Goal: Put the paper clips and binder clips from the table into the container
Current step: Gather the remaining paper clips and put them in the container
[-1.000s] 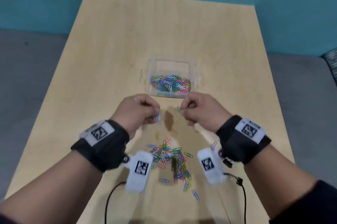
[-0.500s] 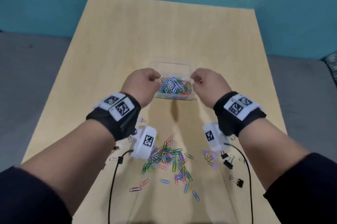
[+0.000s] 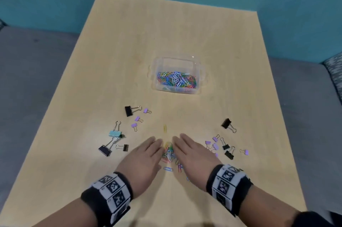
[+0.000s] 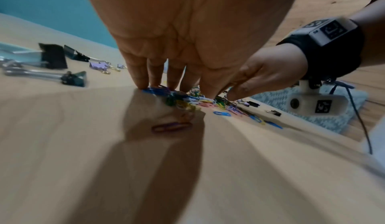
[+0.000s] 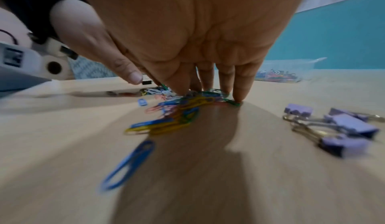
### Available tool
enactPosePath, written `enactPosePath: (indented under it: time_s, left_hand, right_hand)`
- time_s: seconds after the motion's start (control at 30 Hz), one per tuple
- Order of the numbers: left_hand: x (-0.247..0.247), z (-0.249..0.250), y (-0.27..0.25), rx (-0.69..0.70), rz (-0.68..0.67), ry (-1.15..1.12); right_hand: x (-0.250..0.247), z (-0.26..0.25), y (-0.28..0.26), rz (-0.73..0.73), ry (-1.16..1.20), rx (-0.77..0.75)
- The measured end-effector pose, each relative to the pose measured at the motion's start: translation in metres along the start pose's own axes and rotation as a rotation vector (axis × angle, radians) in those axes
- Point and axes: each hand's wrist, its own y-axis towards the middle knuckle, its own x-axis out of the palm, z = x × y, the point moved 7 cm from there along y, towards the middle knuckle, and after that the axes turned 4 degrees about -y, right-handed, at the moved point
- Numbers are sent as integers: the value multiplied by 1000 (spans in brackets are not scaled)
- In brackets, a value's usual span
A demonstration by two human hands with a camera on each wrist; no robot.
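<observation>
A heap of coloured paper clips [image 3: 168, 152] lies near the table's front edge, squeezed between my two hands. My left hand [image 3: 146, 154] and right hand [image 3: 190, 152] lie flat with straight fingers, fingertips on the table at either side of the heap [image 4: 183, 100] [image 5: 187, 109]. Neither hand holds anything. The clear plastic container [image 3: 176, 77] stands beyond them, partly filled with paper clips. Binder clips lie on both sides: black, teal and purple ones on the left [image 3: 115, 133], black and purple ones on the right [image 3: 224, 146].
A single yellow paper clip [image 3: 164, 127] lies just ahead of my fingertips. Loose blue clips [image 3: 168, 169] sit between my wrists. The wooden table [image 3: 166, 32] is bounded by grey floor at both sides and a teal wall behind.
Both hands have come back from the container to the heap and flattened out. Their fingers were curled over the container half a second ago.
</observation>
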Motion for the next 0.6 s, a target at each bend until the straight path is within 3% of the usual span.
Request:
enactPosePath:
  time_s: [0.17, 0.27, 0.37, 0.47, 0.6]
  left_hand:
    - [-14, 2, -45, -20, 120, -221]
    - [5, 1, -60, -59, 75, -354]
    - [8, 13, -49, -24, 105, -286]
    - [-8, 19, -29, -23, 219, -248]
    - [-25, 5, -22, -205, 283, -205]
  right_hand:
    - [-6, 2, -50, 180, 67, 35]
    - [6, -14, -71, 128, 5, -22]
    - [19, -24, -61, 104, 25, -26]
    - [2, -22, -34, 176, 68, 46]
    - [-23, -5, -31, 302, 107, 260]
